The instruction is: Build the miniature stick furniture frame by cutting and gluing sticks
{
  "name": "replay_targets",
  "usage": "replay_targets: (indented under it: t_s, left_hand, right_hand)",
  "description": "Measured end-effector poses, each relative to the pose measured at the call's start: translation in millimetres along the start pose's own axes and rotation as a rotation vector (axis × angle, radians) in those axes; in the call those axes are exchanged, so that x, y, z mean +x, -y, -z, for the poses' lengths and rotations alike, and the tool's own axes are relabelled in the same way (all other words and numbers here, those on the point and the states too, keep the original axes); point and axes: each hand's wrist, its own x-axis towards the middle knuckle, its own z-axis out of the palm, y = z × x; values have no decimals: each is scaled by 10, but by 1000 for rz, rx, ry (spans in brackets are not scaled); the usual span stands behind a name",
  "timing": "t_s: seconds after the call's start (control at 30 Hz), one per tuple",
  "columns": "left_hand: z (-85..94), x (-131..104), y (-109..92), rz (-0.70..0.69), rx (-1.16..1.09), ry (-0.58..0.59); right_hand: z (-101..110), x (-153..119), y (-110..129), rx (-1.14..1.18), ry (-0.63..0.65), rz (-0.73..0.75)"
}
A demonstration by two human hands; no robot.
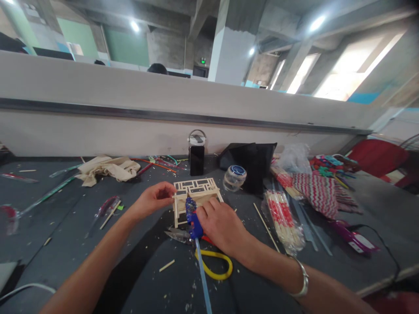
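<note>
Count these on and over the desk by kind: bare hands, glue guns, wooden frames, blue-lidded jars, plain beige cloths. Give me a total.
Bare hands: 2 (left hand, right hand)
Glue gun: 1
Wooden frame: 1
Blue-lidded jar: 1
Plain beige cloth: 1
Total: 6

A beige cloth (pixel 109 169) is crumpled on the table (pixel 258 290); a clear jar (pixel 232 179) is topped by a blue lid (pixel 237 170), and a striped cloth (pixel 317 192) is bunched farther right.
</note>
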Motion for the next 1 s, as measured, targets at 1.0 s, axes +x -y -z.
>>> replay_targets:
  t_s: [1.0]
  left_hand:
    - [-5, -5, -8, 0, 8, 2]
  right_hand:
    - [0, 36, 19, 4, 13, 18]
